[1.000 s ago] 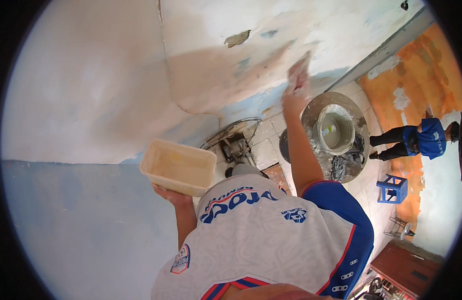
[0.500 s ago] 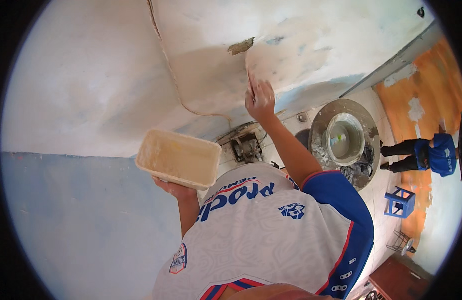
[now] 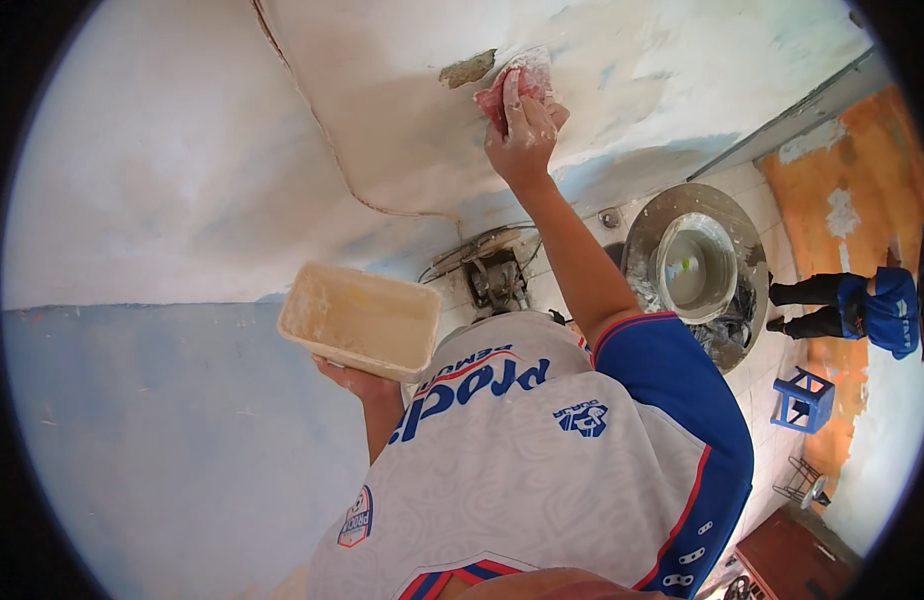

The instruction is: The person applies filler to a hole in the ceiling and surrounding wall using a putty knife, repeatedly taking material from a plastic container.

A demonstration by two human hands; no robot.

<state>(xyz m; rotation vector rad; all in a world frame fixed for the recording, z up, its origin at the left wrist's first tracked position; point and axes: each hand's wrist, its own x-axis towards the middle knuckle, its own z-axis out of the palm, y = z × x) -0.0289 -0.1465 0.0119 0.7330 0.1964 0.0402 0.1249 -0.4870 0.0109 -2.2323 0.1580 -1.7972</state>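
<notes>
The pale plastered wall (image 3: 232, 160) filled the upper half of the frame, off-white above and blue-painted (image 3: 142, 440) at lower left, with a thin dark crack curving down from the top centre. At right of centre stood a round grey metal basin (image 3: 697, 270) spattered with plaster, on a tiled floor; a second person in blue (image 3: 867, 310) stood at the right edge, near a small blue stool (image 3: 804, 398). My left hand (image 3: 357, 380) cupped, from beneath, a shallow rectangular cream plastic tub (image 3: 360, 318), left of centre, its inside smeared with filler. My right hand (image 3: 527, 135), raised at upper centre, was closed around a reddish flat scraper (image 3: 500, 92) loaded with white filler and pressed against the wall. Just left of the blade, a small brown patch of bare, chipped wall (image 3: 469, 69) remained unfilled. By my judgement, the surrounding skim was largely laid on; this chip, the crack, and the patchy blue streaks at upper right were left to cover.
</notes>
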